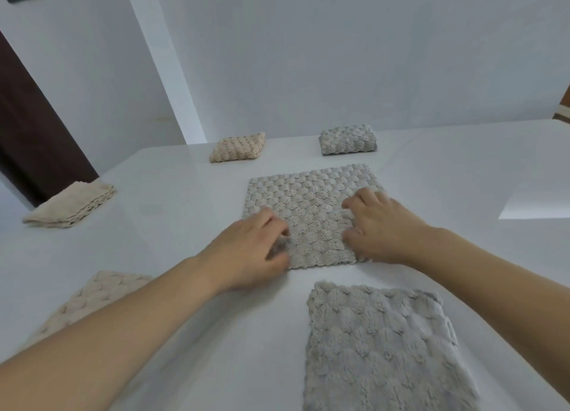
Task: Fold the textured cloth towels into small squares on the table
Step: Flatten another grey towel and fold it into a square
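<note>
**Since both hands sit on the near edge, fold goes away from the body**

Grey towel (311,213) lies flat mid desk (172,194), roughly square, no real long axis. Left hand (251,250) pinches its near-left corner, right hand (381,225) has fingers curled onto the near-right part, grip looks closed on cloth tbh. Far edge is straight ahead, equally near both hands imo.

White tabletop (160,201) has six towels on it: flat grey towel (311,207) under the fingers (354,205), fluffy grey towel (382,349) nearer, folded grey square (348,140) and tan square (238,148) beyond, two tan towels (72,207) (92,299) left.
</note>
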A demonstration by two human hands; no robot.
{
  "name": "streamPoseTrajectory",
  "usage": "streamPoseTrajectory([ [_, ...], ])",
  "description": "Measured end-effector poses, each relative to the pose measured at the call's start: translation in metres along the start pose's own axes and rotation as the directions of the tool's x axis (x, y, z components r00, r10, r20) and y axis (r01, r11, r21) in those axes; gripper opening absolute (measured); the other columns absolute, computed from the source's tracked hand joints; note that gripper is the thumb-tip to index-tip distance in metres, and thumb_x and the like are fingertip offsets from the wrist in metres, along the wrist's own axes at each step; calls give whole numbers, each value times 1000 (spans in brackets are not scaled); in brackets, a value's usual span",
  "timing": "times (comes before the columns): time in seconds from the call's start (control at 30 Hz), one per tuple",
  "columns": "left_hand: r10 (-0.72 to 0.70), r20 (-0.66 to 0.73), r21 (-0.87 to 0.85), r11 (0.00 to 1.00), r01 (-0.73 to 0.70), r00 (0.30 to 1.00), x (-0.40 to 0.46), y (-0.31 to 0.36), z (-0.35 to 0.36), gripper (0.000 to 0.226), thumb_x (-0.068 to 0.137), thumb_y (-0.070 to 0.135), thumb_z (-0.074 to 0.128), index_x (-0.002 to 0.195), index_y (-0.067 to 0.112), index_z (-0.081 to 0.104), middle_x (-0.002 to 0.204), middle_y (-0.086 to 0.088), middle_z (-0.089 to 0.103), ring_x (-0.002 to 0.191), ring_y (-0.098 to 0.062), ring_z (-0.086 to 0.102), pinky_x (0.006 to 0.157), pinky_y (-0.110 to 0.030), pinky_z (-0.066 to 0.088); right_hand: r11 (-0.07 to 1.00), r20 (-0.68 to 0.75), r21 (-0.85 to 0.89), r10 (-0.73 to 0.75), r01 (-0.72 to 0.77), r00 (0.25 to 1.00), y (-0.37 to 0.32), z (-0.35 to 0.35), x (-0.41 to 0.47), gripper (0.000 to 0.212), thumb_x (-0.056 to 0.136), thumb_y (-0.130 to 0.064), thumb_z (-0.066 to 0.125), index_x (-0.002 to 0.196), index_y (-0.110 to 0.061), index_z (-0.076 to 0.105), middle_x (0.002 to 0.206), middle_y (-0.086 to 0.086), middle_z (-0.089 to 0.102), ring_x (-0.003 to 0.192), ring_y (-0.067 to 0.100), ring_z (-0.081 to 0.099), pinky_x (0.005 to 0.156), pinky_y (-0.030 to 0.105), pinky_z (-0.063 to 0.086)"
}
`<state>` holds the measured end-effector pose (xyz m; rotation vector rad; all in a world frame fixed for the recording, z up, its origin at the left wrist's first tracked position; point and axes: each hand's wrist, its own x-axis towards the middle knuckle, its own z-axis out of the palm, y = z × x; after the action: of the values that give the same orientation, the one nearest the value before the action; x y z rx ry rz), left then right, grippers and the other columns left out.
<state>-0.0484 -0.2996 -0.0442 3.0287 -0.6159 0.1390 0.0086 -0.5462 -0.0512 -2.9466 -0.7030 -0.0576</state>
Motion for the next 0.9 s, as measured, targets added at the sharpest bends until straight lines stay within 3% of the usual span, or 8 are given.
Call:
streamPoseTrajectory([
  [0.07,107,46,-20,994,-106,993,-10,14,-2,26,85,30,46,110,28,50,106,11,48,97,-11,49,83,-29,45,988,125,94,-132,121,983,-10,-6,-15,58,86,-66,44,129,-27,37,127,-5,36,118,16,33,102,36,33],
  [0.13,86,40,50,995,-88,995,-10,20,-3,23,84,20,44,105,24,49,105,7,51,95,-15,51,78,-32,46,985,197,48,-174,168,965,-11,-8,-23,58,81,-70,47,122,-30,40,118,-10,34,114,12,32,100,33,33],
  [0.27,-61,95,96,994,52,994,5,25,-8,11,86,11,40,87,20,46,97,-3,59,89,-25,56,68,-33,41,978,153,-49,-194,204,969,0,-15,-24,34,84,-28,51,117,-26,45,112,-7,44,108,16,41,96,30,38],
  [0.47,-188,235,-188,954,234,954,22,25,-16,22,82,0,39,68,16,44,71,-2,49,68,-20,46,55,-30,31,993,344,-53,-80,104,936,7,-26,-24,24,82,-30,53,99,-26,37,99,-6,42,98,17,41,88,35,42],
  [0.6,-244,330,-323,879,352,912,23,14,-17,24,86,2,40,66,13,49,66,-5,51,59,-19,44,54,-27,31,982,395,159,34,-105,918,10,-43,-10,8,85,-16,56,79,-18,52,76,-2,55,66,17,50,59,28,44],
  [0.7,-246,214,-274,914,300,945,23,2,-23,27,90,19,41,64,14,46,67,-6,56,58,-18,47,54,-34,37,900,433,363,66,-241,899,29,-60,3,8,84,-17,65,80,-10,66,72,3,65,63,18,56,60,27,45],
  [0.8,-242,2,-110,964,240,970,33,-10,-30,26,90,28,43,68,18,50,66,3,57,63,-18,53,54,-31,36,720,264,634,139,-281,954,50,-61,22,23,84,-25,73,86,-3,69,76,7,67,69,18,61,64,31,52],
  [0.9,-193,-173,16,980,199,966,59,-23,-35,18,94,30,41,87,23,56,74,7,61,71,-17,57,58,-30,40,619,96,751,241,-229,966,60,-50,47,22,85,-23,74,84,-2,68,70,5,64,61,15,58,56,25,46],
])
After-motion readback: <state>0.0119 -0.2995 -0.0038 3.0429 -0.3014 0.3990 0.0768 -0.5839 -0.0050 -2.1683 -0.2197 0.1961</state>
